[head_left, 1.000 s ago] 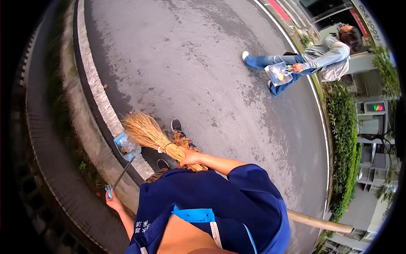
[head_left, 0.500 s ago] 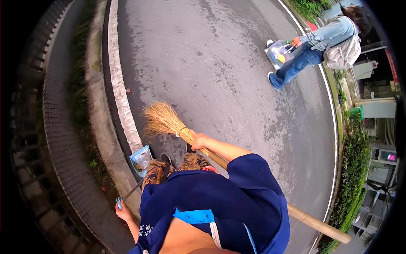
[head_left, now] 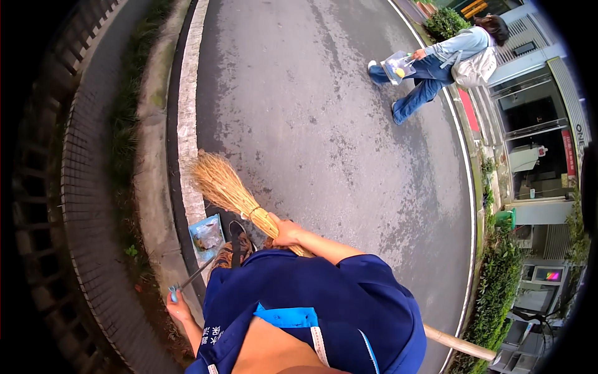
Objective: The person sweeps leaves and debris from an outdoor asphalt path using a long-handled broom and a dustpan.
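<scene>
Swung to 11 o'clock since the earlier frame, the broom (head_left: 227, 190) now brushes the white curb line (head_left: 185, 131). Right hand (head_left: 288, 232) fingers are clamped on its handle near the bristles. Left hand (head_left: 179, 306) grips the dustpan (head_left: 207, 235) handle at 8 o'clock. At 2 o'clock, a passer-by (head_left: 443, 62) carries a bag (head_left: 397, 66).

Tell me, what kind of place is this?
Most likely a street outdoors: a paved road with a curb, shopfronts beside it, and a person walking past. The right hand holds a broom.
</scene>
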`<action>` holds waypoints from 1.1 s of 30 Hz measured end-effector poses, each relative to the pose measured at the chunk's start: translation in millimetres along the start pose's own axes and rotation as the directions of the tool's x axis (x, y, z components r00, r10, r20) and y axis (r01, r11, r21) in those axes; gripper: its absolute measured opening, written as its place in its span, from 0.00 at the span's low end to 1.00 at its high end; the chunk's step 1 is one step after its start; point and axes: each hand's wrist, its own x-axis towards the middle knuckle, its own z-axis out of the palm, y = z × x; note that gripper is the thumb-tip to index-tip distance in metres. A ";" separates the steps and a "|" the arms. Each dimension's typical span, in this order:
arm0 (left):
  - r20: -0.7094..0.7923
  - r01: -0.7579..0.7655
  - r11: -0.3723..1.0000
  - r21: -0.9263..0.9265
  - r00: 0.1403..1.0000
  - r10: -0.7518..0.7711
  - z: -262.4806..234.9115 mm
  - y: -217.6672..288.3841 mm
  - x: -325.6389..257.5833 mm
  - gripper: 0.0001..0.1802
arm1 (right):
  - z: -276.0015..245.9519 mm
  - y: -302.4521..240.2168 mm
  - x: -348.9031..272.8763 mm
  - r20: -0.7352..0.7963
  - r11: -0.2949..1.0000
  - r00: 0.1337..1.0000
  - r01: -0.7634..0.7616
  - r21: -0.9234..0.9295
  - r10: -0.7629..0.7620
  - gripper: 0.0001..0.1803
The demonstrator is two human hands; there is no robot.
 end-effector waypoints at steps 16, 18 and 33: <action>-0.136 0.084 0.989 0.122 0.988 -0.067 16.2 88.5 26.6 0.22 | -137.1 43.1 42.9 0.191 0.929 0.981 -0.099 0.358 0.031 0.56; -0.167 0.121 0.966 0.231 0.983 -0.083 18.9 115.5 32.3 0.22 | -139.5 73.3 46.1 0.259 0.904 0.966 -0.098 0.416 -0.014 0.55; -0.033 0.212 0.935 0.283 0.977 -0.211 16.1 188.0 85.3 0.20 | -206.7 58.3 201.2 0.041 0.842 0.999 -0.026 0.539 0.005 0.54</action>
